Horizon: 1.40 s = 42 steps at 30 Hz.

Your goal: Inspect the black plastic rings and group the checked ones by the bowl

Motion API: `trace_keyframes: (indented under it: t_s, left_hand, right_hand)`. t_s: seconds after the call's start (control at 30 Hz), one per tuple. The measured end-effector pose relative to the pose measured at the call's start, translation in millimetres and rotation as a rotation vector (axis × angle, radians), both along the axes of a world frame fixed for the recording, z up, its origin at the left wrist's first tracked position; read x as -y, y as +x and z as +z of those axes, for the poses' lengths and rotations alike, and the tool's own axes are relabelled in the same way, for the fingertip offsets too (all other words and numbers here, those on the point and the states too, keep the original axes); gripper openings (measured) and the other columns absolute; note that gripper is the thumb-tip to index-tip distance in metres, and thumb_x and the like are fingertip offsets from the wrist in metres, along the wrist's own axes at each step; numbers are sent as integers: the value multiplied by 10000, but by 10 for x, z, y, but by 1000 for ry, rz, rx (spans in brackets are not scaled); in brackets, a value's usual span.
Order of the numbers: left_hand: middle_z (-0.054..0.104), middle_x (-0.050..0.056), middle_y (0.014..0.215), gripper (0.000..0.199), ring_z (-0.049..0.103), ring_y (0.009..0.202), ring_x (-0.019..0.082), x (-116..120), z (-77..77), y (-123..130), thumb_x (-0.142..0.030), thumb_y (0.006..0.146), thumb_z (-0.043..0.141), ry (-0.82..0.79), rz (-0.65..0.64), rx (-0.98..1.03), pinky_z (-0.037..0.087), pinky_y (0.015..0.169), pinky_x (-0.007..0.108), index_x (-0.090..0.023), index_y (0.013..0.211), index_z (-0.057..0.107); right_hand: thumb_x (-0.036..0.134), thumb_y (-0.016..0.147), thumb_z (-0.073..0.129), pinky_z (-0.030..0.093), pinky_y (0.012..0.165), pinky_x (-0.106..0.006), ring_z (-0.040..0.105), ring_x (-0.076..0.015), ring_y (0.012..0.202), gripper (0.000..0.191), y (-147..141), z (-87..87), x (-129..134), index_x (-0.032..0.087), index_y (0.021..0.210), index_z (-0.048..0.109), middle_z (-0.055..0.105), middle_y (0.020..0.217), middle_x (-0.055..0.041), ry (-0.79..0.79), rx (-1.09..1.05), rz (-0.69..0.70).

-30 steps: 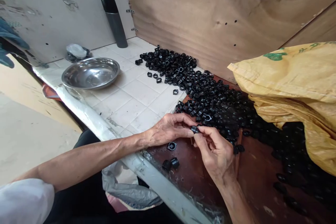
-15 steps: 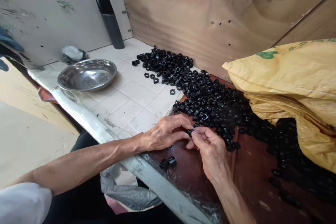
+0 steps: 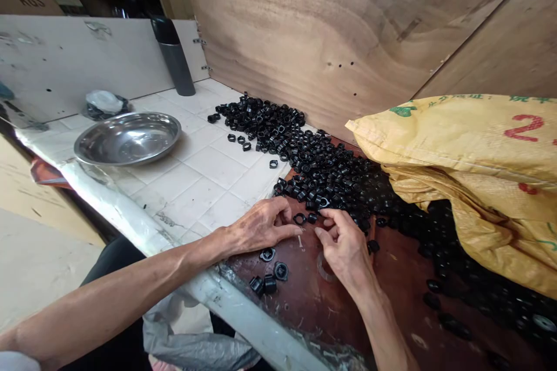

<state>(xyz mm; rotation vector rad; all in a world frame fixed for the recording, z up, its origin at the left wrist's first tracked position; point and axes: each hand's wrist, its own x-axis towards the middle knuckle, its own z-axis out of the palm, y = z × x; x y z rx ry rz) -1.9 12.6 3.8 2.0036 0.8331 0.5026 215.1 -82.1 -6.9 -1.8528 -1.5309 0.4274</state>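
Note:
My left hand (image 3: 263, 225) rests at the seam of the white tiled top and the brown board, its thumb stretched out and its fingers loosely bent, with nothing visible in it. A black plastic ring (image 3: 300, 218) lies just beyond its thumb. Beside that ring is a small black cap (image 3: 312, 218), close to the fingertips of my right hand (image 3: 343, 240). The right thumb and index finger are apart, with no part visible between them. Nearer the edge lie several loose black pieces, among them a round cap (image 3: 281, 271) and a flanged one (image 3: 267, 254).
A long heap of black plastic parts (image 3: 322, 162) runs along the plywood wall (image 3: 278, 29). It spreads beneath a yellow woven sack (image 3: 435, 133) at right. On the tiles stand a steel bowl (image 3: 128, 139), a dark flask (image 3: 174, 61) and a plastic-wrapped bundle (image 3: 104, 104).
Both hands have drawn apart from the black piece they held together. More loose pieces now show near the table's edge. The view has shifted to the right and up.

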Motion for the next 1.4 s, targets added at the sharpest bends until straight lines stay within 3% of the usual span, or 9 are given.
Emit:
trace_keyframes:
  t_s: [0.13, 0.23, 0.33, 0.5, 0.63, 0.73, 0.87, 1.2, 1.4]
  left_hand:
    - [685, 79, 1131, 380, 677, 972, 210, -35, -208, 143, -325, 867, 755, 203, -8, 81, 552, 873, 349, -206, 1213, 649]
    - [679, 90, 1188, 279, 677, 1078, 224, -52, -265, 189, -231, 907, 688, 266, -69, 96, 545, 970, 376, -211, 1185, 675]
    - [690, 85, 1196, 251, 680, 1086, 222, -36, -269, 191, -173, 894, 658, 301, -67, 117, 548, 973, 365, -201, 1142, 684]
    - [746, 76, 1088, 300, 708, 838, 179, -9, -235, 158, -174, 853, 646, 229, -11, 135, 584, 796, 309, -171, 1152, 665]
    - [744, 103, 1113, 343, 716, 1004, 220, -14, -148, 115, -180, 859, 646, 175, -35, 208, 584, 912, 355, -148, 1200, 663]
    - [726, 106, 1159, 284, 702, 1075, 224, -14, -82, 91, -208, 887, 666, 69, -46, 302, 572, 966, 365, -152, 1165, 681]
    - [707, 110, 1172, 257, 695, 1079, 219, -18, -64, 79, -282, 889, 733, -50, -74, 399, 578, 947, 339, -161, 1115, 711]
    - [746, 97, 1092, 275, 708, 1043, 209, 0, -133, 58, -306, 864, 790, 7, -96, 526, 575, 971, 343, -179, 1105, 752]
    - [741, 102, 1116, 232, 707, 1057, 217, 46, -63, 55, -285, 852, 801, -172, -48, 569, 581, 973, 352, -178, 1058, 785]
  right_hand:
    - [215, 942, 556, 555, 750, -339, 675, -219, 847, 270, -115, -122, -48, 217, 1183, 678, 658, 1082, -100, 92, 164, 108]
    - [181, 934, 561, 555, 815, -355, 683, -243, 927, 195, -142, -144, -54, 222, 1079, 684, 678, 1050, -90, 88, 208, 104]
    - [201, 922, 594, 561, 772, -347, 693, -243, 879, 134, -144, -129, -40, 218, 1033, 667, 708, 1002, -84, 72, 167, 79]
    - [336, 962, 612, 597, 769, -300, 724, -208, 897, 192, -192, -47, -23, 235, 1098, 701, 741, 1046, -62, 135, -95, 71]
    - [325, 972, 596, 583, 900, -321, 712, -228, 1047, 214, -252, 29, -15, 256, 1098, 753, 748, 1128, -65, 187, -59, 134]
    - [324, 965, 608, 594, 867, -316, 720, -225, 1010, 201, -283, 59, -1, 249, 1085, 750, 752, 1099, -68, 199, -96, 112]
    - [364, 945, 644, 609, 772, -295, 734, -207, 882, 204, -311, 87, 32, 239, 1080, 734, 765, 1024, -58, 191, -182, 76]
    - [400, 960, 636, 620, 730, -309, 761, -225, 820, 218, -340, 81, 61, 247, 1048, 763, 797, 954, -60, 153, -248, 63]
    - [354, 952, 672, 584, 782, -298, 729, -207, 884, 139, -358, 111, 48, 255, 997, 759, 769, 964, -38, 229, -193, 76]
